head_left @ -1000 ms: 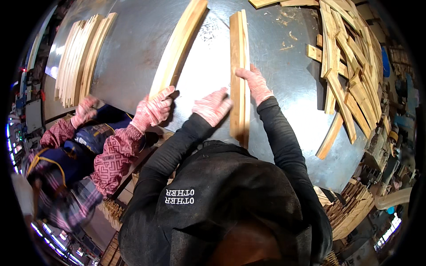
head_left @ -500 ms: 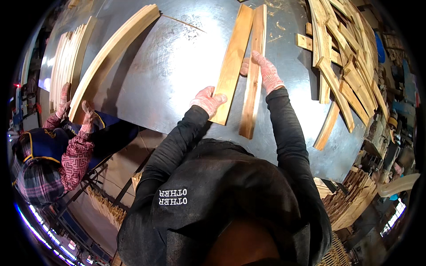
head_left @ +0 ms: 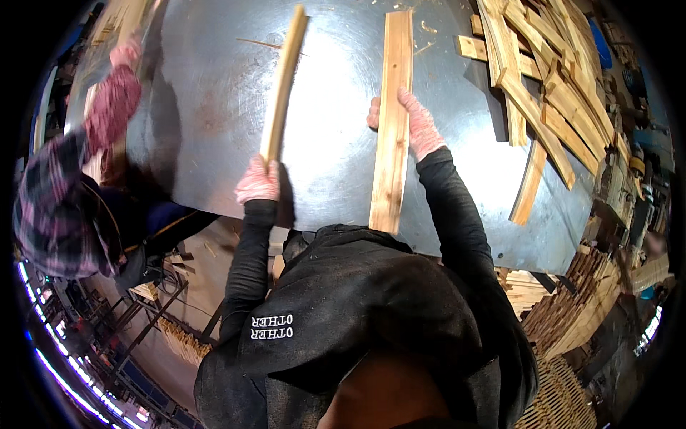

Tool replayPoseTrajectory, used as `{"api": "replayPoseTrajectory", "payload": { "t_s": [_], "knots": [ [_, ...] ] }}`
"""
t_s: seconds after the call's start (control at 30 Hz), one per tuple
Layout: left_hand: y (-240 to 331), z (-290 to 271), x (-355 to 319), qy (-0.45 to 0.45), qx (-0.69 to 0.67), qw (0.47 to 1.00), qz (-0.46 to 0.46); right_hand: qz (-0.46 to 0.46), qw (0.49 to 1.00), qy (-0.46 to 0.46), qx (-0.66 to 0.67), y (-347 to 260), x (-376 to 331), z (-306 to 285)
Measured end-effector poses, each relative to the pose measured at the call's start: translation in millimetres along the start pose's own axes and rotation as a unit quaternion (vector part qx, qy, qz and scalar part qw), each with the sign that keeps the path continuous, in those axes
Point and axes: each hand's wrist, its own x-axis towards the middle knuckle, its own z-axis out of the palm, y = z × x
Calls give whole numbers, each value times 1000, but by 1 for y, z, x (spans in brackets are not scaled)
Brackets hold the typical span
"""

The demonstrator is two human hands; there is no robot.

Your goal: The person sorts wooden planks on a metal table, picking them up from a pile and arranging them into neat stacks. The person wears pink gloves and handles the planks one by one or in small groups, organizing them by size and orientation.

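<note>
In a pinkish work glove, my left hand grips the near end of a narrow wooden slat. That slat stands on its edge, its far end pointing away from me over the metal table. My right hand, gloved alike, is closed around the middle of a second wooden slat, thumb on top and fingertips showing past its left side. This slat has its broad, knotted face turned up, and its near end reaches close to my chest. A gap of bare metal separates the two slats.
The grey metal table spans the view. A loose heap of curved wooden slats covers its right side. At the left, a co-worker's gloved hand is at wooden pieces. Stacked wood stands below the table at right.
My left hand has moved left with its slat, which is now on edge. The right slat has turned broad face up. The co-worker's arm has reached farther forward, and the long curved stack has shifted left.
</note>
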Motion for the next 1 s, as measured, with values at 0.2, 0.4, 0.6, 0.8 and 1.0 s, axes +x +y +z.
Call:
{"api": "replayPoseTrajectory", "payload": {
  "t_s": [0.2, 0.4, 0.6, 0.8, 1.0],
  "knots": [
    [-13, -8, 19, -95, 20, 993, -61, -22, 998, 60, 19, -15, -8, 5],
    [-3, -23, 18, -149, 27, 984, -92, -124, 873, 196, -429, -24, -20, 12],
    [23, -51, 2, 215, -70, 961, 159, 82, 508, 221, -829, -58, -73, 74],
    [182, -138, 0, -201, 172, 902, 341, -103, 340, -118, -927, -87, -127, 88],
    [120, -50, -16, -435, -207, 826, 295, -376, 375, 302, -792, -227, -169, 15]
  ]
}}
